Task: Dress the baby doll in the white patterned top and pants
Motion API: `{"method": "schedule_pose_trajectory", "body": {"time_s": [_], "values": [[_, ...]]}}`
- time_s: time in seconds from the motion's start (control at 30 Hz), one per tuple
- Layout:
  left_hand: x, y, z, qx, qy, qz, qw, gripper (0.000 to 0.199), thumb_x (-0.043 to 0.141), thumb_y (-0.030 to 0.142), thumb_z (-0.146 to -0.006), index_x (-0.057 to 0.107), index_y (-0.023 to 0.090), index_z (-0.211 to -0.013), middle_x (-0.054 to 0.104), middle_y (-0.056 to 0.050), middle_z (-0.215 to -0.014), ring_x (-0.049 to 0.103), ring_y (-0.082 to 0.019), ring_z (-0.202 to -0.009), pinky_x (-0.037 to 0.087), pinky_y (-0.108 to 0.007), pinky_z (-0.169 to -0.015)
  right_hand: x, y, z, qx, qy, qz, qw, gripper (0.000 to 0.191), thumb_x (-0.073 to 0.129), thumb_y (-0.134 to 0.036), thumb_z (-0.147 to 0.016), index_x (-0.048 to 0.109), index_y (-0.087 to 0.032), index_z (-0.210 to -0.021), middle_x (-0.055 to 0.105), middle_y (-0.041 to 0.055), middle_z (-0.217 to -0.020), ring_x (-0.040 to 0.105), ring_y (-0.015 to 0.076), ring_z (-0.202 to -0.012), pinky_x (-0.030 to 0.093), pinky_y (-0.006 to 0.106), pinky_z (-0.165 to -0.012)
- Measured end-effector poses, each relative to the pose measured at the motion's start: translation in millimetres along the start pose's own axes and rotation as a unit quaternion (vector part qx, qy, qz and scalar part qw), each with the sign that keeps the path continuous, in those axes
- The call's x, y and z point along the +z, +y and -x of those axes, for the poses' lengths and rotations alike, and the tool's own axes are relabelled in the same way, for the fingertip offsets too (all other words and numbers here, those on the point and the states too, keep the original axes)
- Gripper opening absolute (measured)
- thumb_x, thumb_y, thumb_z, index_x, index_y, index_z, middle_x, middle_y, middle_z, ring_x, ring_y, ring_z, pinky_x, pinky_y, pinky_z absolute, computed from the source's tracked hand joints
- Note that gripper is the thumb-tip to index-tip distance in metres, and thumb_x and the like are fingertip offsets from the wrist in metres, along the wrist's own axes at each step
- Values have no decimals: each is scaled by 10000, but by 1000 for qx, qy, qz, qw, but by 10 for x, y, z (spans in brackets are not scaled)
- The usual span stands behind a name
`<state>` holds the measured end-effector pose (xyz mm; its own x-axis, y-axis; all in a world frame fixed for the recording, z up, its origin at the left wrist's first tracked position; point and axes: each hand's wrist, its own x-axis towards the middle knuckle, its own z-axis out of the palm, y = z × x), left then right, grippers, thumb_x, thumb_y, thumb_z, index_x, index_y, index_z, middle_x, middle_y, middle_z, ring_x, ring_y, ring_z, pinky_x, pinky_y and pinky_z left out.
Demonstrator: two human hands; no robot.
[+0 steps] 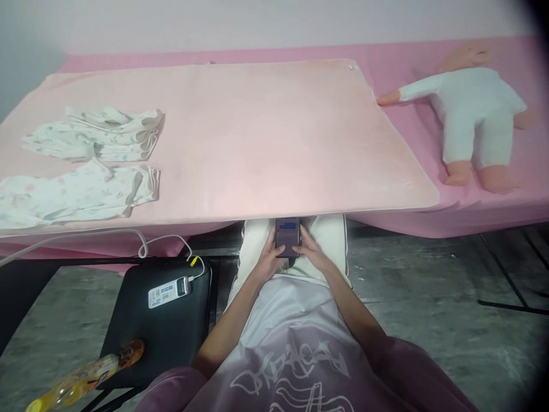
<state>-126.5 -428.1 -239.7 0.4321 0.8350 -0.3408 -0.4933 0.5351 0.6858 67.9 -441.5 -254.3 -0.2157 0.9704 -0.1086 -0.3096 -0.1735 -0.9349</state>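
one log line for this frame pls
left hand: on smartphone | right hand: on smartphone | mat: under folded baby clothes | doll: beside mat

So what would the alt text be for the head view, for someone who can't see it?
Two bare hands hold a phone over the lap, at the edge of a pink-covered table. Folded patterned cloths lie at left; a doll in white lies at right.

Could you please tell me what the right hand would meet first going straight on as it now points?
The phone, which the right hand already touches. Beyond it seems to come the near edge of the pale pink mat, though depth is unclear and the hand might pass beneath.
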Motion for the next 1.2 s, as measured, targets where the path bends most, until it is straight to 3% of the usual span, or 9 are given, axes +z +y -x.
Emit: {"method": "schedule_pose_trajectory", "body": {"time_s": [0.2,0.3,0.4,0.53,0.63,0.83,0.97,1.2], "values": [[37,17,3,10,5,1,1000,1076,922,281,-920,360,424,-1827,636,-102,-1713,631,-335,-1565,499,-505,-1306,29,-13,-6,3,13,0,1000,1037,872,-507,-907,390,-361,-1813,605,13,-1723,493,306,-1650,420,475,-1398],[64,31,-14,12,-2,22,1000,944,877,391,-962,437,375,-1798,674,-100,-1672,625,-350,-1572,493,-520,-1318,24,11,-11,6,14,-8,1000,1009,866,-478,-908,410,-373,-1802,580,-3,-1747,473,304,-1666,415,469,-1401],[89,2,-64,22,26,24,999,805,855,493,-984,562,326,-1715,705,-96,-1631,630,-352,-1565,505,-510,-1312,23,32,-17,13,13,-16,1000,1025,868,-468,-899,397,-377,-1805,576,-6,-1752,495,303,-1645,416,476,-1400],[116,-40,-111,37,55,8,998,718,872,516,-990,640,300,-1635,719,-102,-1609,651,-345,-1541,518,-488,-1300,38,27,-24,13,21,-19,1000,1030,871,-491,-894,396,-371,-1799,601,7,-1726,515,306,-1629,419,489,-1400],[121,-27,-82,31,29,8,999,751,863,534,-996,615,315,-1670,702,-106,-1631,629,-356,-1565,515,-499,-1303,46,10,-22,10,33,-13,999,978,870,-528,-906,441,-376,-1771,627,12,-1697,525,310,-1623,438,486,-1387],[118,15,-2,10,35,-4,999,1013,922,304,-931,419,420,-1802,680,-71,-1666,616,-325,-1579,498,-476,-1308,74,66,-44,4,44,4,999,980,885,-604,-932,421,-360,-1761,677,64,-1609,633,301,-1498,478,494,-1358],[90,18,-13,3,18,17,1000,923,848,364,-963,446,396,-1794,624,-67,-1728,578,-341,-1614,524,-500,-1288,99,144,-86,-3,81,33,996,1011,895,-663,-915,423,-346,-1752,691,89,-1555,641,298,-1469,503,485,-1333],[33,-5,-43,-8,31,38,999,829,755,409,-976,500,367,-1764,609,-46,-1743,539,-354,-1639,512,-543,-1302,90,161,-109,-1,86,34,996,982,843,-732,-929,448,-327,-1732,685,92,-1567,617,302,-1504,473,491,-1360]]}}
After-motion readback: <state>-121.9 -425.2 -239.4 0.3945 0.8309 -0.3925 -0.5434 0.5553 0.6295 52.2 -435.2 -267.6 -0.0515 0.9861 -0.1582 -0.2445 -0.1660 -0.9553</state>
